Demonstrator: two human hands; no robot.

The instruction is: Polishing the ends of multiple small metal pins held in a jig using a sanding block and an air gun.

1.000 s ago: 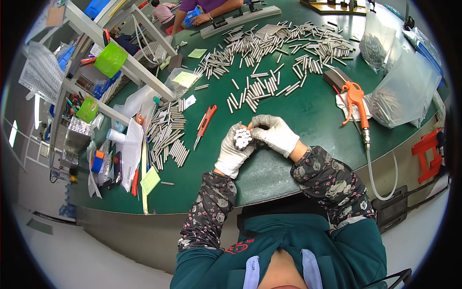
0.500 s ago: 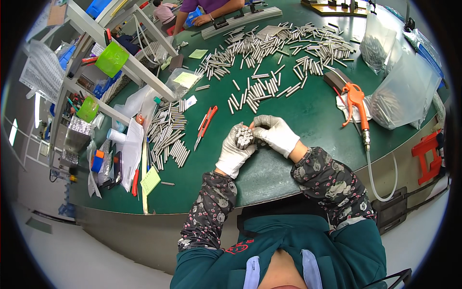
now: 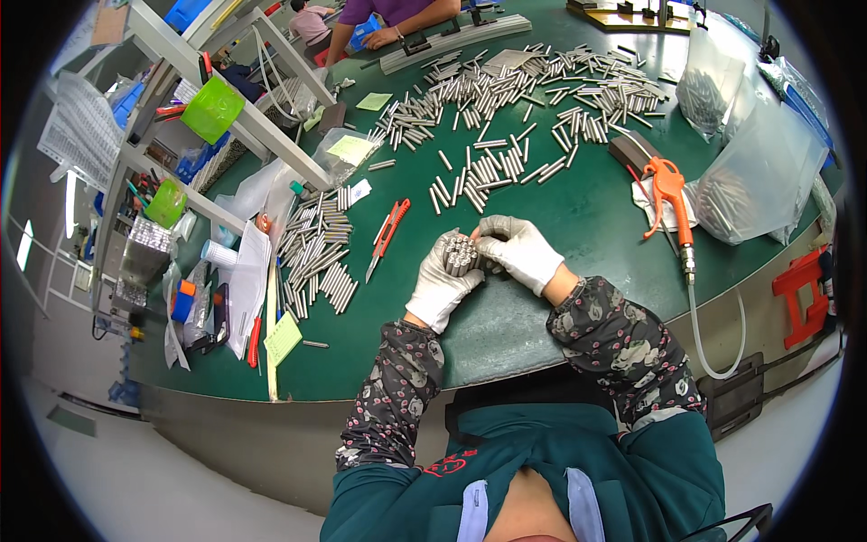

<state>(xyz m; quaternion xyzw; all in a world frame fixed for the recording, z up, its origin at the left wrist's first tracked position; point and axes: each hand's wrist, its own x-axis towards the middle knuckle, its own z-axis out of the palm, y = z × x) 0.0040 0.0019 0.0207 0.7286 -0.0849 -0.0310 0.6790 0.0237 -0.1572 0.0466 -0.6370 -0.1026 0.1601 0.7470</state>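
Note:
A bundle of short metal rods [image 3: 461, 256], ends facing up, is gripped in my left hand [image 3: 437, 291], which wears a whitish glove with bare fingertips. Against the bundle's right side, my gloved right hand [image 3: 521, 253] has its thumb and fingers closed on the rods. Whether it pinches a single rod is hidden. Left of my hands a red utility knife [image 3: 388, 237] lies on the green table [image 3: 506, 325]. A pile of rods [image 3: 316, 239] lies left of the knife, and many loose rods [image 3: 488, 167] spread beyond my hands.
An orange air gun [image 3: 669, 194] with a hose rests at right, beside plastic bags of rods [image 3: 736, 194]. Grey shelving [image 3: 271, 135] with green holders stands at left. A yellow note [image 3: 283, 338] lies near the front edge. Across the table sits another person [image 3: 406, 11].
The bundle in my hands has tilted slightly, showing more of the rods' sides. My hands stay in nearly the same place.

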